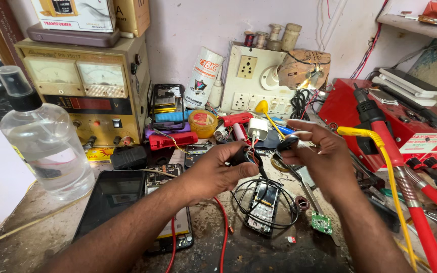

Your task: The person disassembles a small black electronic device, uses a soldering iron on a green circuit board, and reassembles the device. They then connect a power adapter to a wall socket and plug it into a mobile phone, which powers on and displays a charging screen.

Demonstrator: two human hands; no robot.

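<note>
bench: cluttered repair table (259, 253), spray bottle (44, 141) far off to the left
left hand (213, 172): fingers pinched on a small black part (241, 155) with thin wires
right hand (324, 156): fingertips grip a black cap (288, 142), just right of that part
tip: I'd go easy, wires look fragile

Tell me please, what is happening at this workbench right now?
A person works with both bare hands over a cluttered electronics bench. The left hand holds a small black part with thin coloured wires coming out of it, and the right hand pinches another small black piece next to it. Below the hands, an opened phone lies inside a loop of black cable. A dark tablet and a clear spray bottle stand to the left, a red soldering station to the right.
</note>
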